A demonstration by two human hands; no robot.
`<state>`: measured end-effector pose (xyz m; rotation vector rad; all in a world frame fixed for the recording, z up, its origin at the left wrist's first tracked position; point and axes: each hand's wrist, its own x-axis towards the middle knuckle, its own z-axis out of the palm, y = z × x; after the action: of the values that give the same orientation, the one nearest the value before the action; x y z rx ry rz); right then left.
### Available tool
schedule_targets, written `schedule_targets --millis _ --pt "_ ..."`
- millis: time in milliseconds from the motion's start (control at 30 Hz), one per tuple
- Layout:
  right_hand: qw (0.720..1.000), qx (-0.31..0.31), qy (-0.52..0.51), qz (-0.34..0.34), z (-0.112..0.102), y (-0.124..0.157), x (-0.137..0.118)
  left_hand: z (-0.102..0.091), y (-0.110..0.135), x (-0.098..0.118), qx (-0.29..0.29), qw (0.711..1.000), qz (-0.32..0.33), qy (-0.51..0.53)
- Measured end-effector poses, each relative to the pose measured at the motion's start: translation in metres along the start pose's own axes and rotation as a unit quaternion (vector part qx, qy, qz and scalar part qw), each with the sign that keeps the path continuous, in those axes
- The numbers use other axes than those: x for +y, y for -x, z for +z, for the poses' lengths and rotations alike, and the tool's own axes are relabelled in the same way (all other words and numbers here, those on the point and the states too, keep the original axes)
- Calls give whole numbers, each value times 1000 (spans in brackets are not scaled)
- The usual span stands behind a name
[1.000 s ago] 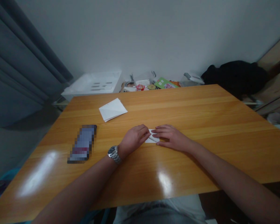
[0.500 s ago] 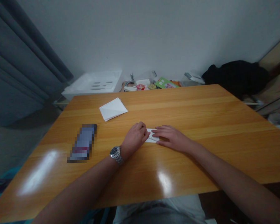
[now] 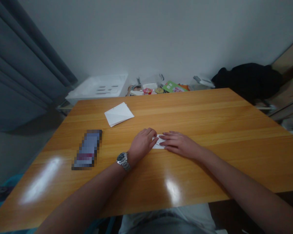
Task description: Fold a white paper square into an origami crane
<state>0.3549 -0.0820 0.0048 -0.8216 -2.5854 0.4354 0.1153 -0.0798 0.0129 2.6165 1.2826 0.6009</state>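
The left hand (image 3: 142,143), fingers bunched, grip unclear, seemingly works white paper (image 3: 158,146) that the right hand (image 3: 181,145), fingers spread, steadies on the tabletop (image 3: 197,113); next calls for even pressure.

- I see a plain, pale wall (image 3: 146,39) across the back, looking bluish-grey on my feed.
- To my left hangs a grey-blue curtain (image 3: 21,65) in long folds, with dull grey floor (image 3: 24,136) below it.
- A glossy, honey-coloured wooden table (image 3: 210,117) fills most of my view, its grain running crosswise.
- Past its far edge I make out a white slotted tray (image 3: 92,86), and a black heap (image 3: 249,79) near the right corner.
- Pale wooden furniture (image 3: 290,86) stands at my far right.
- The light is dim; I get two bright reflections off the tabletop.
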Motion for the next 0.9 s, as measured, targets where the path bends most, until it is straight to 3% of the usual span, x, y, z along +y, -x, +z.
schedule_targets --millis 167,333,633,900 --pt "1000 11 -5 -3 -5 4 7 -2 7 -7 -28 996 82 28" --pt "999 46 12 18 -7 8 15 -4 11 -8 -53 989 133 -27" --pt "997 71 25 18 -6 6 14 -2 10 6 -43 987 112 -104" --pt "997 44 65 8 -4 7 14 -1 10 10 -39 992 96 -78"
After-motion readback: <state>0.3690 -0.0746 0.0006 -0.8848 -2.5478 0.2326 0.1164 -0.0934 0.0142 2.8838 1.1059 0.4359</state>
